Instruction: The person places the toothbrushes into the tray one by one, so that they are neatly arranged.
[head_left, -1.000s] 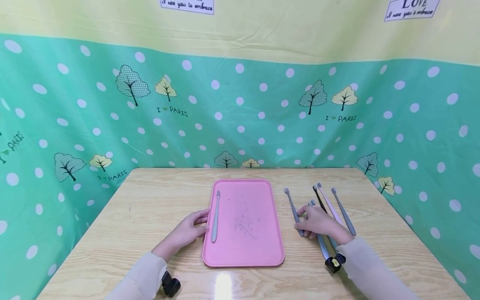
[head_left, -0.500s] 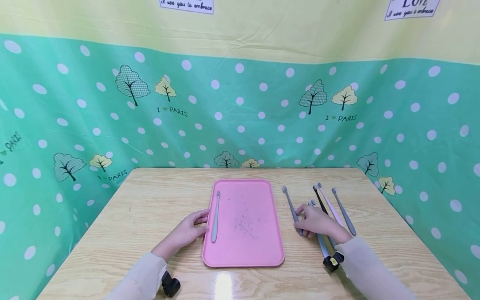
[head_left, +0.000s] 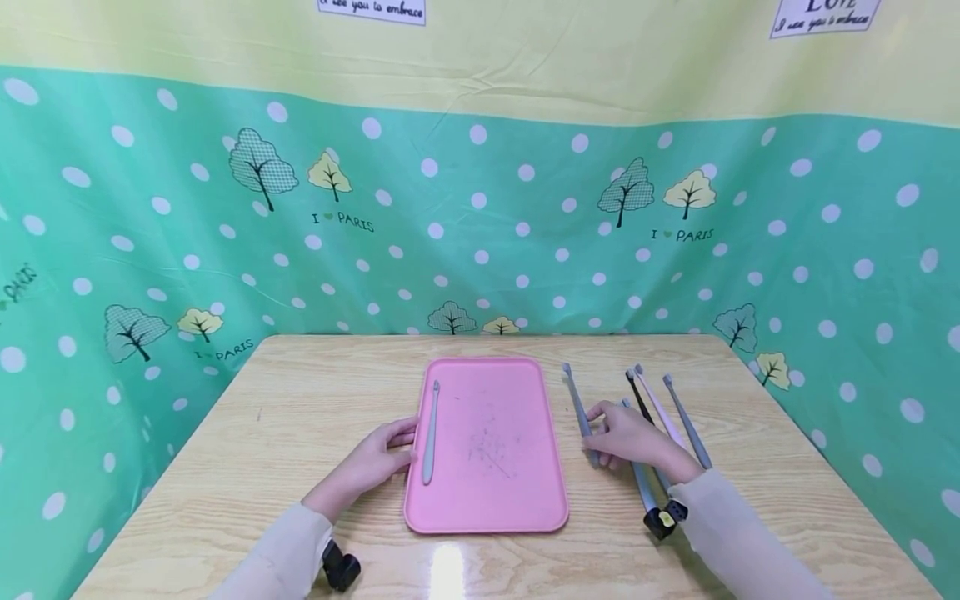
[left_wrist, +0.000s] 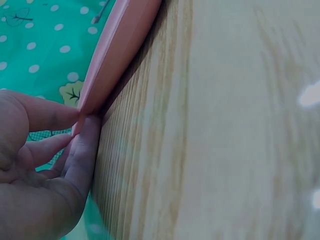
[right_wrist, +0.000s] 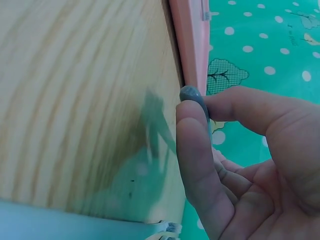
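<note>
My left hand (head_left: 371, 460) holds the left rim of a pink tray (head_left: 487, 442), its thumb and fingers pinching the edge in the left wrist view. Inside the tray, along its left side, lies a light grey toothbrush (head_left: 430, 446). To the right of the tray, my right hand (head_left: 630, 437) pinches a dark grey toothbrush (head_left: 576, 400) near its handle end, head pointing away from me. The right wrist view shows the rounded handle end (right_wrist: 190, 93) between thumb and finger. A light blue toothbrush (head_left: 642, 485) lies partly hidden beneath the right hand.
Right of the right hand lie a black toothbrush (head_left: 640, 396), a pink toothbrush (head_left: 660, 408) and a grey-blue toothbrush (head_left: 688, 423) on the wooden table (head_left: 322, 392). A green and yellow patterned cloth (head_left: 480, 200) hangs behind and at the sides.
My right hand has shifted slightly left and away from me, and the dark grey toothbrush has moved with it, nearer the tray. The left hand and tray stay put.
</note>
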